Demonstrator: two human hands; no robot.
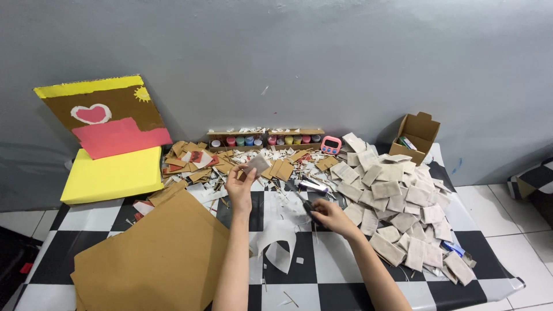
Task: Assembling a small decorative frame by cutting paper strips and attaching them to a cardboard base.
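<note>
Above the checkered tabletop [322, 270], we hold a small grey card square [257, 164] pinched in the left hand [240, 185], lifted over the scrap litter. Right hand [326, 214] is closed around dark-handled scissors [304, 198], blades resting low. Judgement: keep the square taut and cut away from fingertips. Finished squares pile [403, 213] lies just right.

Even, soft indoor light, faint shadows, sharp focus, with wide-angle bending toward the edges.
</note>
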